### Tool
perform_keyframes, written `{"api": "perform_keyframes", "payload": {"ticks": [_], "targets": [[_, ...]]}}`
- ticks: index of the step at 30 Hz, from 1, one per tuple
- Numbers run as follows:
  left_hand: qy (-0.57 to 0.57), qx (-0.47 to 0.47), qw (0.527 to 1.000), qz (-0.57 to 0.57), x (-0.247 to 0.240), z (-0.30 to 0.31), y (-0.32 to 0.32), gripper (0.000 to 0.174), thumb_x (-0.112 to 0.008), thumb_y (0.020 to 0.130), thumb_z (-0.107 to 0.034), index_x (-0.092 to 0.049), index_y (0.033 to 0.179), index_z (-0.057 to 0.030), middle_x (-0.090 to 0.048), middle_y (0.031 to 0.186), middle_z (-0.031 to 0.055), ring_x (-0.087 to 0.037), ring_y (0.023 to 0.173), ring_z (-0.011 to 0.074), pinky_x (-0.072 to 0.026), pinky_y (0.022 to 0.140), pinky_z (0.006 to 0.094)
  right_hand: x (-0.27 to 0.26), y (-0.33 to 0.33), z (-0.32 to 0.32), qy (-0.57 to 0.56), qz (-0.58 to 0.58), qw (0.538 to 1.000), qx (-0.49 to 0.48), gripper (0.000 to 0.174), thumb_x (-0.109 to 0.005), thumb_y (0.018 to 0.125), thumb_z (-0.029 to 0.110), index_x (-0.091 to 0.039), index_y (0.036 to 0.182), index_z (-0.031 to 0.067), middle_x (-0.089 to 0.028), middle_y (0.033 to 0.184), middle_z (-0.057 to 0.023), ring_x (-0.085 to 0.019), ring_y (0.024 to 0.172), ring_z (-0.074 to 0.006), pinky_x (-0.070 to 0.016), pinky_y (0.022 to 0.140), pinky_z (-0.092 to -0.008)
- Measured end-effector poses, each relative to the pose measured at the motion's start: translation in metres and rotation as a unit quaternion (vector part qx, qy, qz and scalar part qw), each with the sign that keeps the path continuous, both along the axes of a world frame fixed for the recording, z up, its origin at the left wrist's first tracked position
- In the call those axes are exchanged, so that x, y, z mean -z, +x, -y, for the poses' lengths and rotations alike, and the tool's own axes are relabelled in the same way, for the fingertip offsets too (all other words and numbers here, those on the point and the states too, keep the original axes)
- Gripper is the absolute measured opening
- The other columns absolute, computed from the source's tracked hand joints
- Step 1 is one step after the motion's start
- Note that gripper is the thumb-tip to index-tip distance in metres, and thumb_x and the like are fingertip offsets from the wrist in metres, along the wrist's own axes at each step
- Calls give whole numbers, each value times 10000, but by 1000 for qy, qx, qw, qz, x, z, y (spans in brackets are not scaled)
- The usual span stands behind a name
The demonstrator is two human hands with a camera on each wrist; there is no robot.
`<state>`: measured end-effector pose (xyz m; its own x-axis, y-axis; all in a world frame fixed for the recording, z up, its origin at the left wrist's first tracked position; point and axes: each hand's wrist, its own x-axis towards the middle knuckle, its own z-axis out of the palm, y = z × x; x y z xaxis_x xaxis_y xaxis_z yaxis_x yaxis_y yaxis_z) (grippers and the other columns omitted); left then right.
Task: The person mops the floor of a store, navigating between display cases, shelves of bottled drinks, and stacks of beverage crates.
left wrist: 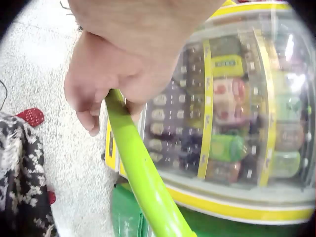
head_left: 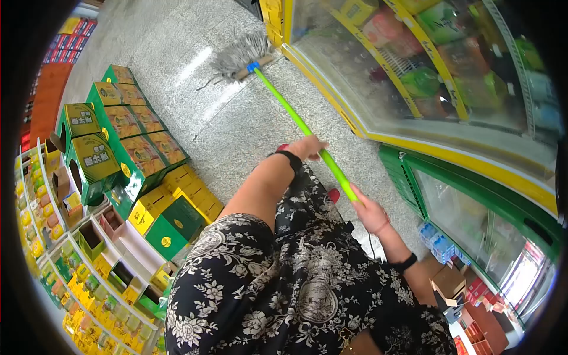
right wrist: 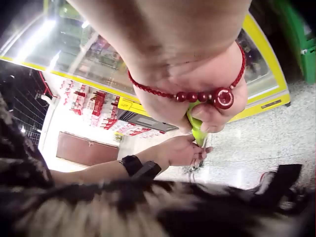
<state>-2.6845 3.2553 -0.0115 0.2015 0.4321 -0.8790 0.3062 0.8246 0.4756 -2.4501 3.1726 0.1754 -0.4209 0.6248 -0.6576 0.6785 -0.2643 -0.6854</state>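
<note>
A mop with a bright green handle (head_left: pixel 290 112) and a grey string head (head_left: pixel 242 54) lies across the speckled floor in the head view. The left hand (head_left: pixel 306 148) grips the middle of the handle, lower down toward the mop head. Near the handle's top end, the right hand (head_left: pixel 371 214) holds it with the fingers wrapped round. In the left wrist view the left hand (left wrist: pixel 118 69) curls over the green pole (left wrist: pixel 143 173). A red beaded bracelet sits by the right hand (right wrist: pixel 212 108) in the right wrist view, where the green handle (right wrist: pixel 197 129) shows under the palm.
A glass-fronted fridge with yellow trim (head_left: pixel 331 92) stands on the right, beside a green freezer (head_left: pixel 473 189). Stacked green and yellow boxes (head_left: pixel 139 154) and product shelves (head_left: pixel 89 266) line the left. Red shoes (head_left: pixel 333 195) show below the patterned clothing.
</note>
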Motion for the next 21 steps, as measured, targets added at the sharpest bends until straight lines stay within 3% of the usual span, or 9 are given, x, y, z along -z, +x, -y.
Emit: {"api": "perform_keyframes", "payload": {"ticks": [1, 3, 4, 6, 9, 11, 13, 15, 21], "targets": [[-26, 18, 999, 13, -40, 11, 21, 429, -560, 816, -400, -577, 829, 29, -573, 572, 82, -556, 456, 173, -475, 454, 317, 6, 33, 21, 35, 1, 999, -4, 499, -462, 867, 130, -328, 1343, 202, -454, 638, 59, -384, 519, -48, -374, 503, -205], [-55, 52, 997, 14, -45, 42, 77, 461, -483, 839, -491, -593, 775, -47, -593, 610, 61, -546, 473, 116, -378, 428, 294, -40, 73, 38, -105, 143, 984, -17, 477, -463, 865, 207, -346, 1325, 254, -615, 771, -106, -584, 674, -156, -458, 658, -279], [-51, 50, 997, 13, -46, 56, 101, 461, -483, 839, -491, -593, 775, -47, -593, 610, 61, -546, 473, 116, -378, 428, 294, -46, 101, 55, -100, 142, 985, -18, 477, -463, 865, 207, -346, 1325, 254, -615, 771, -106, -584, 674, -156, -458, 658, -279], [-64, 136, 979, 141, -43, 84, 150, 471, -492, 824, -509, -579, 861, -48, -613, 668, 66, -567, 504, 136, -407, 462, 290, -57, 159, 96, -66, 152, 986, 10, 483, -473, 858, 204, -351, 1319, 287, -528, 582, -53, -506, 520, -136, -437, 552, -271], [-122, 152, 964, 180, -32, 129, 241, 516, -533, 801, -505, -551, 894, 2, -608, 685, 117, -589, 521, 184, -444, 488, 304, -81, 240, 146, -104, 157, 982, 34, 497, -489, 852, 197, -348, 1319, 294, -562, 628, -77, -544, 553, -157, -446, 569, -274], [-131, 149, 960, 198, -65, 149, 275, 544, -556, 785, -506, -541, 875, 31, -597, 671, 144, -598, 534, 209, -459, 497, 319, -88, 294, 184, -50, 187, 981, -17, 511, -513, 851, 216, -336, 1327, 277, -605, 708, -130, -604, 621, -191, -455, 576, -301], [-140, 141, 956, 215, -75, 163, 303, 574, -578, 769, -506, -531, 856, 59, -586, 657, 170, -606, 547, 234, -474, 507, 334, -116, 317, 200, 38, 114, 992, -47, 571, -569, 824, 206, -317, 1334, 259, -619, 805, -181, -632, 710, -280, -464, 589, -335], [-188, 177, 921, 292, -65, 171, 328, 604, -607, 746, -509, -523, 806, 86, -562, 620, 201, -615, 566, 253, -478, 496, 353, -130, 348, 211, 16, 150, 985, -81, 605, -594, 803, 186, -312, 1335, 253, -615, 828, -195, -624, 735, -311, -466, 598, -345], [-166, 133, 937, 279, -68, 176, 339, 449, -532, 802, -425, -569, 703, 11, -592, 617, 118, -553, 465, 183, -420, 438, 303, -162, 317, 170, 22, 157, 974, -164, 658, -621, 755, 123, -315, 1334, 183, -594, 796, -235, -591, 719, -388, -461, 604, -392]]}}
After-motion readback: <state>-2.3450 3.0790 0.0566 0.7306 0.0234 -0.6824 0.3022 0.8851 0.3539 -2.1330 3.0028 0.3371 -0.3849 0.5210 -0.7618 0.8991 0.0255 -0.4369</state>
